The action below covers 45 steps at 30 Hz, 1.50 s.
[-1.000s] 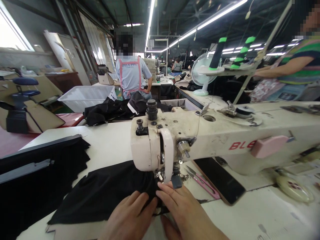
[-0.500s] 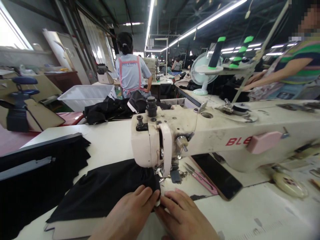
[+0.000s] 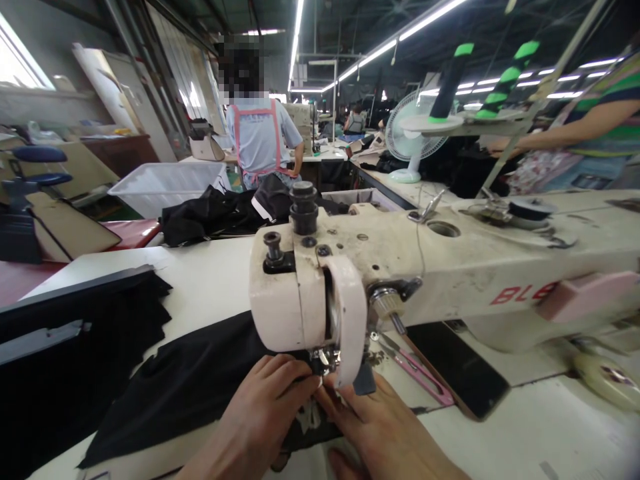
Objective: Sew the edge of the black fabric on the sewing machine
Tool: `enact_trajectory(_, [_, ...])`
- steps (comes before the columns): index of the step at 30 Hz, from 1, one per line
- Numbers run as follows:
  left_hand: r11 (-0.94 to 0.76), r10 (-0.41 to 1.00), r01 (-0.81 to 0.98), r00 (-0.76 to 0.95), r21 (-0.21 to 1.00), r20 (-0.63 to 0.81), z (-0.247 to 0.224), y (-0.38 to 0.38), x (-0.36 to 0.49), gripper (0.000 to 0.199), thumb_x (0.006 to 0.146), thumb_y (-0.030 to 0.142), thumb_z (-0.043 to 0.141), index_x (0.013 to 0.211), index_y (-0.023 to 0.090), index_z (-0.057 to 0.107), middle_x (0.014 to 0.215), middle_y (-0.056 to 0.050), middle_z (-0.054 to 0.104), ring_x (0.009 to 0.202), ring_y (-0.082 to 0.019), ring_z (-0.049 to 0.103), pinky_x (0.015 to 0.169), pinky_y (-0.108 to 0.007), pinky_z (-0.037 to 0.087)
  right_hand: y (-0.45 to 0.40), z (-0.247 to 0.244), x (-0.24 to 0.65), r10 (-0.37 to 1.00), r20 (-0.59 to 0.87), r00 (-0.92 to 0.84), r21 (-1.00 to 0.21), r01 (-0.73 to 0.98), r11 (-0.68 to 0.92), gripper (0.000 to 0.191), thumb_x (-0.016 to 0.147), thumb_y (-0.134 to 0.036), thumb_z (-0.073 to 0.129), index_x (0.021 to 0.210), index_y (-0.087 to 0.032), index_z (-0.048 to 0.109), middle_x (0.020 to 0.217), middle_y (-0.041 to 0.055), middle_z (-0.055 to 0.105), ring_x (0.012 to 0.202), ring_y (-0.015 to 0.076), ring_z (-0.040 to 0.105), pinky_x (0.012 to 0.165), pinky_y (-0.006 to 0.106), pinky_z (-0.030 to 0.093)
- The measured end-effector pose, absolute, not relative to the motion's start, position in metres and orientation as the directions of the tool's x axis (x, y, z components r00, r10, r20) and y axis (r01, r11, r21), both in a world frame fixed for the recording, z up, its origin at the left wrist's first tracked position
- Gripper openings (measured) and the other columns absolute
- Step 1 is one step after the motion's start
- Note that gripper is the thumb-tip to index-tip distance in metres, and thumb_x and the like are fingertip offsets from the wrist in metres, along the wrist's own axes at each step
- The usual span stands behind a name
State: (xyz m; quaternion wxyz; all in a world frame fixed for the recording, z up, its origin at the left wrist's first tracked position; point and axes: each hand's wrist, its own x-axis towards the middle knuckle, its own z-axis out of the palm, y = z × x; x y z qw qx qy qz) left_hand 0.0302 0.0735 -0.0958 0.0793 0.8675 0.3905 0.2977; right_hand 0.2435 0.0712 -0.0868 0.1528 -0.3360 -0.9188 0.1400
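A piece of black fabric [image 3: 190,380] lies on the white table, with its right edge under the head of a sewing machine [image 3: 287,293]. My left hand [image 3: 273,400] is closed on that edge, fingers bent and thumb pointing at the presser foot [image 3: 325,360]. Right beside it, my right hand [image 3: 373,417] pinches the same fabric, its fingertips partly behind the machine's pale guard. A small whitish strip [image 3: 309,417] shows on the cloth between my hands. The needle point is hidden.
Pink thread snips [image 3: 425,380] and a dark phone [image 3: 460,370] lie right of the needle area. More black fabric [image 3: 75,360] is at the left. Thread cones [image 3: 450,83] and a fan [image 3: 413,133] stand behind. One person [image 3: 263,137] stands ahead, another at the right.
Both hands have moved in closer to the presser foot with the fabric edge. The whitish strip shows more between them. The view has shifted nearer to the machine.
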Motion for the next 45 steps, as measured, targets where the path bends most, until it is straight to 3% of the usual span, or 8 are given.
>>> enact_trajectory(4, [-0.679,0.734,0.551,0.493,0.485,0.467,-0.091,0.075,0.03,0.021,0.095,0.011,0.043,0.101,0.02,0.061,0.099,-0.005,0.062,0.092,-0.018,0.056,0.082,-0.029,0.045,0.068,-0.096,0.244,0.66,0.289,-0.693,-0.341,0.57,0.748,0.053,0.079,-0.028,0.061,0.131,-0.016,0.053,0.131,0.0124,0.057,0.12,0.0303,0.05,0.103,0.041,0.042])
enact_trajectory(12, [-0.64,0.765,0.599,0.441,0.482,0.469,-0.093,0.073,0.033,0.023,0.092,0.008,0.045,0.097,0.021,0.063,0.095,-0.004,0.058,0.09,-0.018,0.053,0.08,-0.026,0.044,0.069,-0.095,0.24,0.637,0.461,-0.618,-0.285,0.577,0.766,0.037,0.081,-0.025,0.054,0.115,-0.015,0.064,0.105,0.0133,0.068,0.097,0.0281,0.063,0.085,0.041,0.055])
enact_trajectory(20, [-0.628,0.778,0.573,0.445,0.527,0.443,-0.094,0.076,0.034,0.019,0.093,0.01,0.046,0.09,0.021,0.061,0.095,-0.003,0.059,0.092,-0.017,0.054,0.08,-0.024,0.046,0.078,-0.089,0.241,0.65,0.293,-0.701,-0.426,0.513,0.745,0.041,0.069,-0.022,0.063,0.109,-0.016,0.064,0.106,0.0137,0.064,0.1,0.0324,0.058,0.084,0.048,0.052])
enact_trajectory(25, [-0.653,0.757,0.566,0.472,0.503,0.451,-0.092,0.075,0.036,0.02,0.095,0.012,0.044,0.087,0.02,0.061,0.094,-0.004,0.06,0.09,-0.017,0.054,0.079,-0.026,0.046,0.076,-0.088,0.242,0.637,0.342,-0.691,-0.392,0.511,0.765,0.041,0.072,-0.018,0.061,0.113,-0.013,0.061,0.111,0.0158,0.063,0.103,0.0312,0.056,0.089,0.044,0.05])
enact_trajectory(30, [-0.666,0.745,0.524,0.432,0.53,0.509,-0.097,0.073,0.035,0.023,0.092,0.005,0.047,0.101,0.02,0.062,0.099,-0.005,0.059,0.095,-0.018,0.052,0.085,-0.027,0.045,0.074,-0.089,0.241,0.644,0.382,-0.663,-0.364,0.533,0.764,0.037,0.072,-0.021,0.062,0.109,-0.014,0.064,0.106,0.0153,0.065,0.097,0.0314,0.06,0.083,0.044,0.055])
enact_trajectory(35, [-0.664,0.748,0.516,0.459,0.541,0.48,-0.099,0.074,0.035,0.021,0.093,0.006,0.046,0.097,0.019,0.062,0.096,-0.004,0.059,0.09,-0.017,0.052,0.079,-0.025,0.045,0.072,-0.089,0.242,0.643,0.389,-0.66,-0.368,0.528,0.765,0.043,0.07,-0.015,0.059,0.112,-0.013,0.063,0.105,0.0158,0.066,0.095,0.0314,0.061,0.08,0.045,0.055])
enact_trajectory(41, [-0.692,0.722,0.515,0.488,0.505,0.492,-0.096,0.077,0.039,0.02,0.094,0.01,0.042,0.091,0.017,0.06,0.088,-0.005,0.057,0.082,-0.017,0.052,0.072,-0.027,0.044,0.073,-0.083,0.244,0.706,0.285,-0.649,-0.558,0.487,0.672,0.053,0.061,-0.005,0.053,0.111,-0.013,0.063,0.109,0.0132,0.063,0.104,0.0275,0.056,0.092,0.04,0.049])
enact_trajectory(45, [-0.683,0.729,0.531,0.448,0.501,0.518,-0.095,0.078,0.041,0.02,0.094,0.011,0.043,0.086,0.018,0.06,0.089,-0.005,0.058,0.082,-0.017,0.053,0.072,-0.026,0.044,0.074,-0.08,0.242,0.709,0.223,-0.669,-0.54,0.521,0.661,0.052,0.06,-0.007,0.051,0.111,-0.01,0.063,0.107,0.015,0.062,0.108,0.0295,0.053,0.095,0.041,0.046])
